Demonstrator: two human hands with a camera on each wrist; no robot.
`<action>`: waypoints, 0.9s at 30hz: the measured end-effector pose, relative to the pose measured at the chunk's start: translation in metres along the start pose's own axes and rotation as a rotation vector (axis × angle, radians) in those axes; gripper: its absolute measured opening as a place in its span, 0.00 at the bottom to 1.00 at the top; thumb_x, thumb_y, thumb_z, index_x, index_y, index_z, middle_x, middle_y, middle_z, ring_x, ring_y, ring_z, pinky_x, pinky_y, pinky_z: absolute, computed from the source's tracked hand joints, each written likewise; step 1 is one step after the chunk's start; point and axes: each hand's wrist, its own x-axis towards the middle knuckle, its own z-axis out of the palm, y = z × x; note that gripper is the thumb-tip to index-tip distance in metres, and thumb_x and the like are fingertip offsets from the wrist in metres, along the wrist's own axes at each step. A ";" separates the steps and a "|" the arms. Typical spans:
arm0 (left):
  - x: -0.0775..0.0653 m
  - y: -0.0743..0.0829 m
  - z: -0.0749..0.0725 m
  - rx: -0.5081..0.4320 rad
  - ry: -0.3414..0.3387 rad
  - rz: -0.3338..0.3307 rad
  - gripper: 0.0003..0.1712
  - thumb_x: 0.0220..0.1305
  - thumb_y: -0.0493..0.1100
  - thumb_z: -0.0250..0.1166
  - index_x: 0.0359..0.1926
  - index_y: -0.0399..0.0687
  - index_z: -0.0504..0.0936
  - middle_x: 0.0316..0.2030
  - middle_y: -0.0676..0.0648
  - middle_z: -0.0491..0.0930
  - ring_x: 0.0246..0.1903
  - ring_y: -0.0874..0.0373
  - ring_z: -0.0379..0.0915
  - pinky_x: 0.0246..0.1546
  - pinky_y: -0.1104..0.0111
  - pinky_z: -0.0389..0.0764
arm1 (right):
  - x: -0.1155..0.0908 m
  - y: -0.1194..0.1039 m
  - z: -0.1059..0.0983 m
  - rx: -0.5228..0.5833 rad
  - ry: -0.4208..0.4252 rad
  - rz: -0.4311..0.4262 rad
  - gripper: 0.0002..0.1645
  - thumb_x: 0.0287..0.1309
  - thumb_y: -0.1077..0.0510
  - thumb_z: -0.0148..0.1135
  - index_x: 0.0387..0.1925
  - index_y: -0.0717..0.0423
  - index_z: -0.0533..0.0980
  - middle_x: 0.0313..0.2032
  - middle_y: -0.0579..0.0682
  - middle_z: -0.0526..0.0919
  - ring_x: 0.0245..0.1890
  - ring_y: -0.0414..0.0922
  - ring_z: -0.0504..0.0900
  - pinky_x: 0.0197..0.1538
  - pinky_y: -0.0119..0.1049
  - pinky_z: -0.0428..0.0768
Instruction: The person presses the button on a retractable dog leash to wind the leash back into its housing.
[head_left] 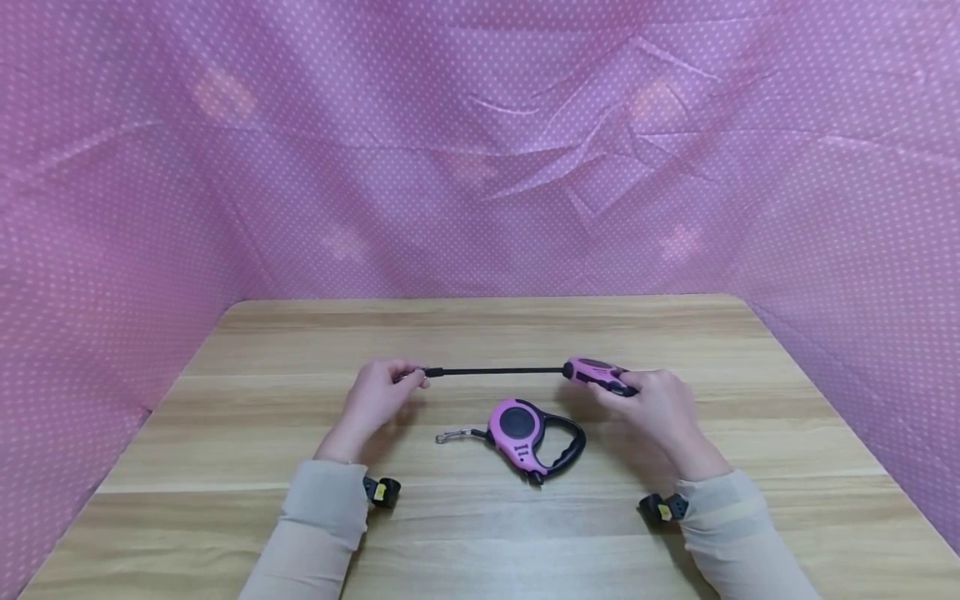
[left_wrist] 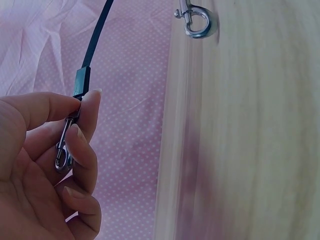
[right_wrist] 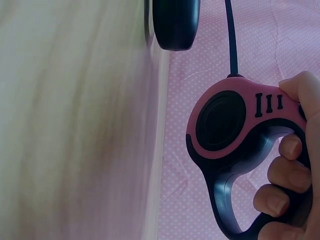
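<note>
A pink-and-black retractable dog leash (right_wrist: 240,90) is in my right hand (head_left: 660,408), its fingers curled through the looped handle and the thumb on top of the casing. From the casing a black strap (head_left: 498,371) runs straight across to my left hand (head_left: 378,396). There the thumb and forefinger pinch the strap's end by the metal snap hook (left_wrist: 63,150), which lies along the curled fingers. Between the hands, nearer the body, a second pink-and-black retractable leash (head_left: 517,425) lies flat on the table, its silver hook (head_left: 453,435) pointing left.
The wood-grain table (head_left: 300,533) reaches back to a pink polka-dot cloth (head_left: 480,208) that hangs behind and at both sides. Each wrist carries a small black camera, the left one (head_left: 386,492) and the right one (head_left: 656,508).
</note>
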 end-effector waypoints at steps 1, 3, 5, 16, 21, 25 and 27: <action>0.000 0.000 0.001 -0.001 -0.001 0.000 0.14 0.71 0.47 0.58 0.45 0.45 0.86 0.52 0.43 0.84 0.26 0.57 0.70 0.34 0.67 0.73 | 0.000 0.000 0.000 0.001 -0.004 0.002 0.23 0.52 0.40 0.70 0.21 0.56 0.83 0.16 0.48 0.81 0.16 0.43 0.70 0.23 0.35 0.67; 0.000 -0.001 0.002 0.000 0.000 0.001 0.14 0.70 0.47 0.58 0.45 0.45 0.86 0.51 0.44 0.84 0.26 0.57 0.70 0.34 0.67 0.73 | 0.000 0.000 0.000 0.006 -0.009 0.004 0.23 0.53 0.40 0.70 0.21 0.56 0.83 0.16 0.48 0.81 0.16 0.42 0.70 0.23 0.35 0.68; 0.000 -0.002 0.003 0.002 -0.001 0.001 0.14 0.70 0.47 0.58 0.45 0.45 0.86 0.51 0.44 0.85 0.26 0.57 0.70 0.33 0.66 0.72 | 0.000 -0.001 0.000 0.010 -0.015 0.006 0.23 0.53 0.40 0.70 0.21 0.56 0.83 0.16 0.48 0.81 0.16 0.42 0.70 0.23 0.35 0.68; 0.001 -0.001 0.004 -0.002 0.002 0.013 0.14 0.69 0.48 0.60 0.43 0.46 0.87 0.50 0.45 0.85 0.22 0.57 0.69 0.31 0.66 0.73 | 0.000 -0.002 0.000 0.003 -0.004 0.003 0.23 0.52 0.40 0.71 0.21 0.56 0.83 0.17 0.49 0.81 0.17 0.43 0.71 0.24 0.36 0.68; 0.000 0.000 0.006 0.009 0.009 0.031 0.14 0.69 0.49 0.61 0.42 0.47 0.87 0.49 0.46 0.86 0.22 0.57 0.70 0.32 0.66 0.73 | -0.001 -0.003 0.000 -0.004 -0.006 -0.004 0.24 0.53 0.39 0.70 0.20 0.56 0.83 0.17 0.48 0.81 0.17 0.43 0.70 0.24 0.35 0.68; -0.001 0.001 0.007 0.018 0.020 0.034 0.14 0.68 0.50 0.61 0.43 0.47 0.87 0.49 0.46 0.86 0.22 0.58 0.69 0.32 0.66 0.73 | -0.001 -0.004 -0.001 -0.010 0.001 -0.006 0.24 0.52 0.40 0.70 0.20 0.56 0.82 0.17 0.49 0.81 0.17 0.43 0.70 0.24 0.35 0.67; -0.002 0.001 0.007 0.016 0.021 0.032 0.14 0.68 0.50 0.61 0.43 0.47 0.87 0.49 0.46 0.86 0.23 0.58 0.69 0.32 0.66 0.73 | -0.002 -0.005 -0.001 -0.011 0.000 -0.003 0.24 0.52 0.40 0.70 0.21 0.57 0.82 0.18 0.49 0.82 0.17 0.44 0.71 0.24 0.35 0.67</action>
